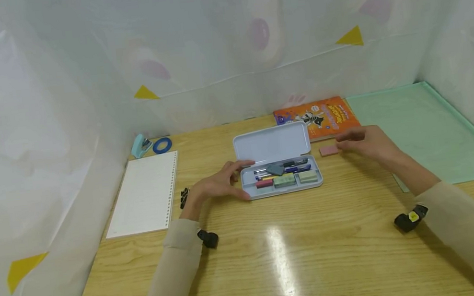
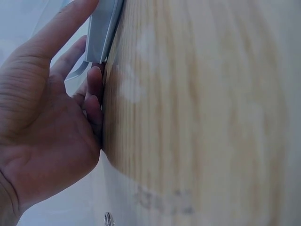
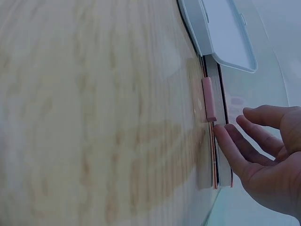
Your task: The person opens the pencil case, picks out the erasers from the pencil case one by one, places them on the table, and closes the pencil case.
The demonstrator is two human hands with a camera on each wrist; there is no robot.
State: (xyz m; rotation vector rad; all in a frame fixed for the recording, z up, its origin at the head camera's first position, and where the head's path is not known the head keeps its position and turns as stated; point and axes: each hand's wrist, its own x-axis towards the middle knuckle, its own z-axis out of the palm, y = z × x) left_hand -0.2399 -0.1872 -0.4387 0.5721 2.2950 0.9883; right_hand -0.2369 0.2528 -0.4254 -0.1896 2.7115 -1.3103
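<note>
A pale blue pencil case lies on the table with its lid raised at the back. My left hand holds its left end, thumb at the front corner and index finger along the back. Inside lie several pens, a dark grey piece, a red block, a green patterned block and a pale block. Right of the case, a pink eraser rests on the table. My right hand is beside it, fingers apart, fingertips right at the eraser's end.
An orange book lies behind the case and eraser. At the right is a translucent green mat. At the left lie a white notebook, a black binder clip, a light blue stapler and a blue tape roll.
</note>
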